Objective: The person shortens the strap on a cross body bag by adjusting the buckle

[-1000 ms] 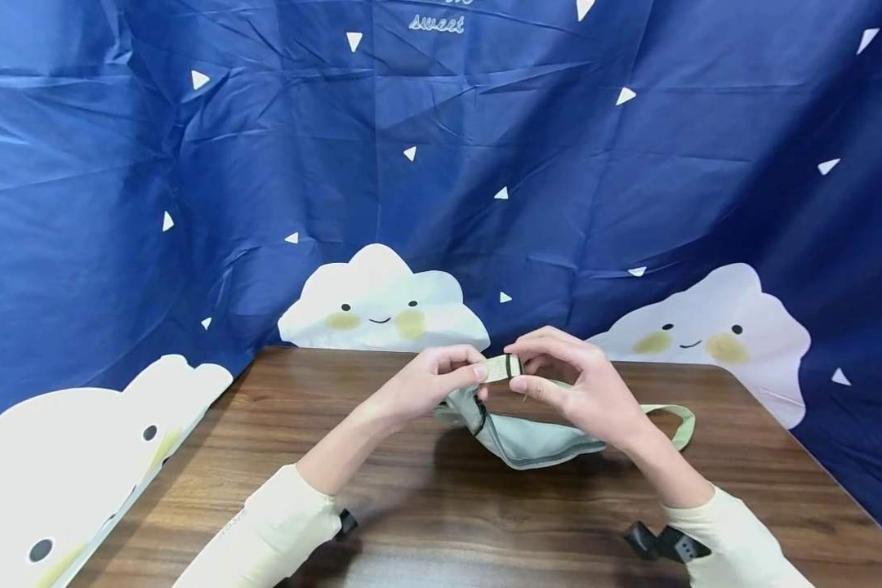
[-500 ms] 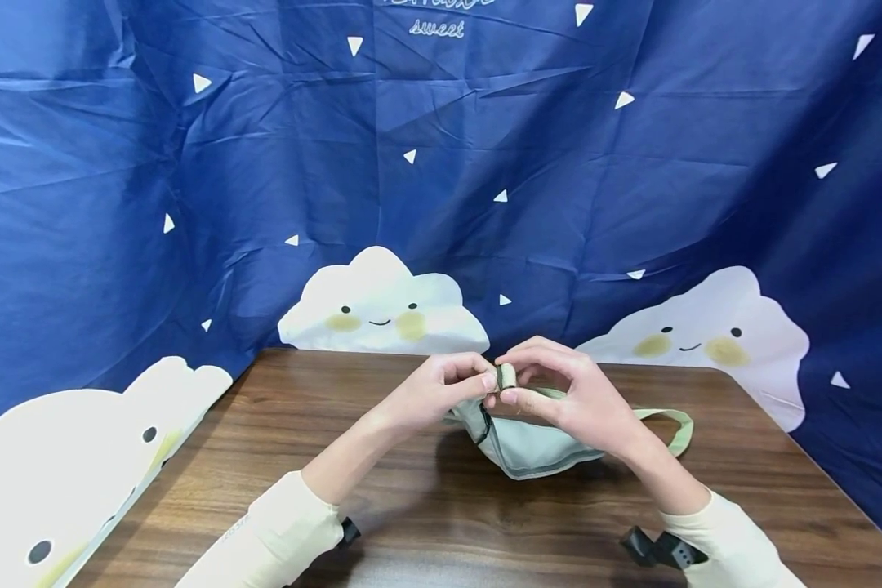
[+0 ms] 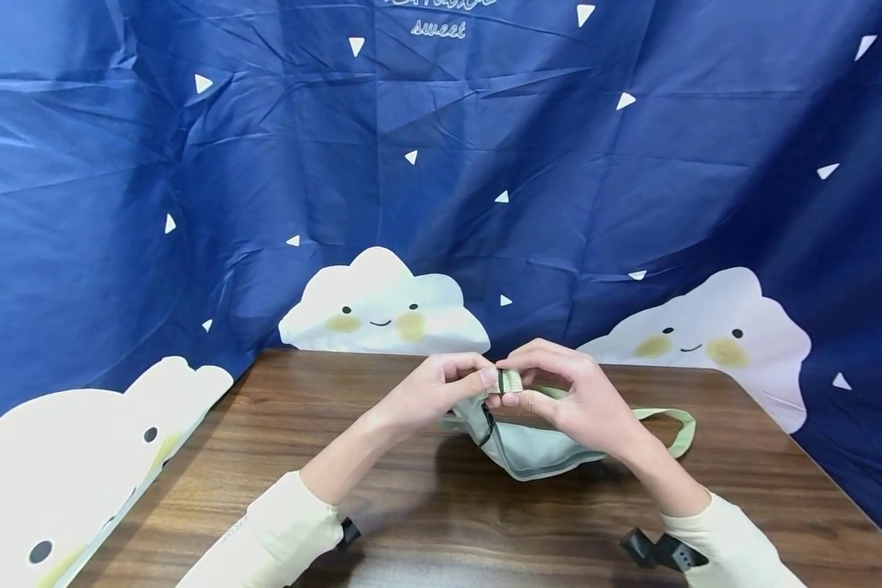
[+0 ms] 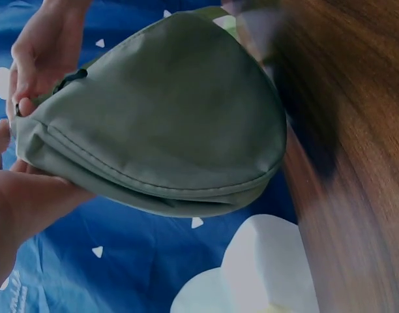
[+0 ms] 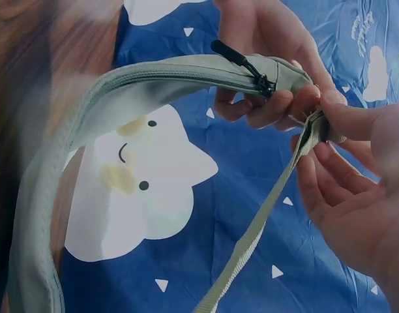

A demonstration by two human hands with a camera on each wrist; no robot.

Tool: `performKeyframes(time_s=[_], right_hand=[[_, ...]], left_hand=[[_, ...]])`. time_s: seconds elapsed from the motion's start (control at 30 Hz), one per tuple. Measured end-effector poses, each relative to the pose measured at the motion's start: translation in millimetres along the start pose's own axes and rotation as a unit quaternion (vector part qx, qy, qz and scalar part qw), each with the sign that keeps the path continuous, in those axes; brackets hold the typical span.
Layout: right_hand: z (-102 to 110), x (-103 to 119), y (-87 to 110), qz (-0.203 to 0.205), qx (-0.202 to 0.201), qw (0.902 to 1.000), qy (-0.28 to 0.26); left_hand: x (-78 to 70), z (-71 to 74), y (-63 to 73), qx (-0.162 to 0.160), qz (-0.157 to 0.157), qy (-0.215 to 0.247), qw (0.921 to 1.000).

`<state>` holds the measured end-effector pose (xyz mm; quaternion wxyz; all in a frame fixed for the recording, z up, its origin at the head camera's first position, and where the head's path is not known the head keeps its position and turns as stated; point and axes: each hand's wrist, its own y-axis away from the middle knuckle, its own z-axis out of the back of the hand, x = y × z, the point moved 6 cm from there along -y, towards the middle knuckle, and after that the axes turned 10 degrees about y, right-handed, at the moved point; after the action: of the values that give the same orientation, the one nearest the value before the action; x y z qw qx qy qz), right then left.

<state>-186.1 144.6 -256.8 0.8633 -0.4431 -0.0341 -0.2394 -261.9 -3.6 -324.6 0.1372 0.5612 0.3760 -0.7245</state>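
A pale green sling bag (image 3: 540, 451) hangs just over the table, its webbing strap (image 3: 513, 381) held up between both hands. My left hand (image 3: 432, 390) pinches the strap and the bag's end beside a dark strap slider (image 3: 501, 381). The fingers of my right hand (image 3: 575, 394) pinch the strap just right of that slider. In the right wrist view, the zipper pull (image 5: 233, 57) dangles near the left fingers, and the strap (image 5: 255, 228) runs down from the right fingertips. The bag body (image 4: 163, 111) fills the left wrist view; the slider is mostly hidden there.
A brown wooden table (image 3: 382, 506) lies beneath the hands. The strap's far loop (image 3: 682, 433) rests on it at the right. Behind the table hangs a blue cloth (image 3: 441, 188) with white clouds. Black wrist cameras (image 3: 661, 549) sit at the sleeves.
My right hand has moved left, close to the left hand. The strap piece between them has shortened, bent into a loop, then flattened out. The bag has sunk slightly in the view.
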Motion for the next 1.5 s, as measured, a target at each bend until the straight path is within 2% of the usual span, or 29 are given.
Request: performKeyframes(time_s=[0.1,0.3,0.5,0.63,0.83,0.93,1.03,1.1,1.2,1.3,1.4,1.5], right_hand=[[-4,-10,4.3,0.005,-0.006,0.9999,0.007],[-12,-33,13.3,-0.065,0.005,0.9968,-0.048],[-15,-35,16.2,-0.087,0.025,0.9916,-0.092],[-15,-37,17.2,-0.106,0.021,0.9885,-0.105],[-13,-41,20.6,-0.131,-0.005,0.9877,-0.085],[-11,-44,22.1,-0.132,-0.022,0.9893,-0.058],[-7,-46,22.9,-0.134,-0.04,0.989,-0.049],[-5,-48,23.0,-0.14,-0.044,0.9873,-0.061],[-5,-48,21.6,-0.15,-0.028,0.9838,-0.094],[-6,-48,17.9,-0.155,-0.009,0.9806,-0.119],[-5,-44,13.5,-0.15,-0.008,0.982,-0.114],[-1,-40,10.7,-0.135,-0.017,0.9864,-0.093]], left_hand=[[0.0,-0.2,0.0,-0.02,0.01,-0.002,0.9997],[-1.2,1.3,2.1,-0.058,0.027,-0.016,0.9978],[-1.2,0.0,4.2,-0.066,0.069,-0.061,0.9936],[-3.0,-1.0,3.2,-0.068,0.087,-0.077,0.9909],[-2.7,-0.3,-1.1,-0.089,0.094,-0.061,0.9897],[-3.4,-0.3,-4.2,-0.084,0.065,-0.071,0.9918],[-6.3,-1.0,-6.5,-0.061,0.014,-0.095,0.9935],[-8.9,-1.5,-6.7,-0.047,-0.019,-0.115,0.9921],[-12.8,-1.4,-5.1,-0.043,-0.062,-0.147,0.9863],[-16.9,0.0,-2.4,-0.056,-0.105,-0.177,0.977],[-19.5,1.5,0.3,-0.067,-0.142,-0.188,0.9696],[-20.1,2.4,0.1,-0.059,-0.172,-0.173,0.968]])
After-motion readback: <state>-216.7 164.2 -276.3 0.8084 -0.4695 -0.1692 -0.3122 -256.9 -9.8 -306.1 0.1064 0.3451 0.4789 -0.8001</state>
